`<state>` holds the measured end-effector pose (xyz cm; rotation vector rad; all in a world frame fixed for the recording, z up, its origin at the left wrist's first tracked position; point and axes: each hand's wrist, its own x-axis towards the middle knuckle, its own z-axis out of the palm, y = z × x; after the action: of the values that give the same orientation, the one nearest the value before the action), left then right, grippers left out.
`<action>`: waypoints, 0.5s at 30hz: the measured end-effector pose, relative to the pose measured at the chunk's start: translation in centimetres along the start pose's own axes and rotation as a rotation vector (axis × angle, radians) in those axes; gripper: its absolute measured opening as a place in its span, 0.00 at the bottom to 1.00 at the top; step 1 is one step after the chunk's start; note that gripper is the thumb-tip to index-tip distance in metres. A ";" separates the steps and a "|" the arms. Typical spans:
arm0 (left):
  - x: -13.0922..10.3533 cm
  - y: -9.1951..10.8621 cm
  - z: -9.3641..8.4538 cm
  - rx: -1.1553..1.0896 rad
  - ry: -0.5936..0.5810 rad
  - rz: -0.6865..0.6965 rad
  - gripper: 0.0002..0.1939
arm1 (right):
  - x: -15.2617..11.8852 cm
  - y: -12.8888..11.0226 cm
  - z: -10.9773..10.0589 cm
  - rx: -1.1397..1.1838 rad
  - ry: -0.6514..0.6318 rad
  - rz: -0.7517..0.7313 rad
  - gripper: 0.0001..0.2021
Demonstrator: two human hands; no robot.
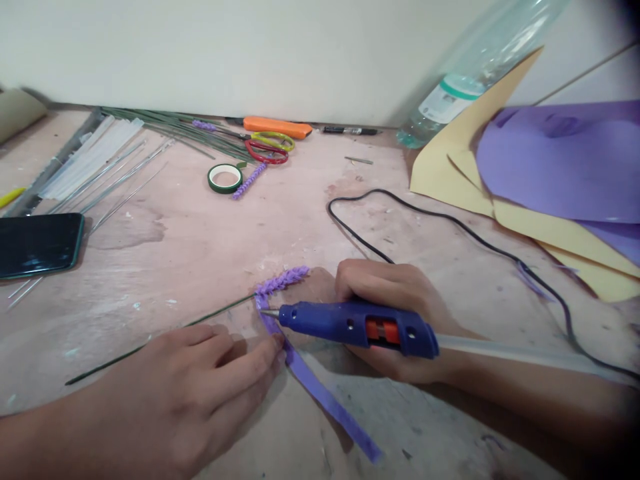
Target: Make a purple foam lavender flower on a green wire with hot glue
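Note:
My right hand is wrapped round a blue hot glue gun with a clear glue stick coming out of its back end. The metal nozzle touches or hovers just over a purple paper strip; I cannot tell which. Near the strip's middle, the fingertips of my left hand grip or press it, with the thumb hidden. The strip's upper end meets a curled purple paper flower spike on a thin green stem wire. That wire runs down-left, passing behind my left hand.
A black cord loops across the right side, near yellow paper, purple sheets and a plastic bottle. Farther back lie green tape, scissors and an orange cutter. Glue sticks and a phone are left.

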<state>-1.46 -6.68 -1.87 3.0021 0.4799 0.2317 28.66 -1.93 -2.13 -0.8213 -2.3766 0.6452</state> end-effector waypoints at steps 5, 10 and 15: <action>0.1 0.0 -0.1 -0.034 0.018 0.035 0.19 | 0.0 -0.5 -0.4 -0.026 -0.065 0.060 0.09; 0.2 -0.1 -0.2 -0.044 0.020 0.026 0.18 | -0.1 0.0 -0.2 -0.030 -0.018 -0.016 0.10; 0.5 -0.2 -0.3 -0.036 0.039 0.051 0.17 | -0.1 0.2 0.1 0.004 -0.003 -0.037 0.09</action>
<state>-1.14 -6.31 -1.55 2.9823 0.3985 0.3005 28.76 -1.87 -2.34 -0.7735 -2.3862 0.6367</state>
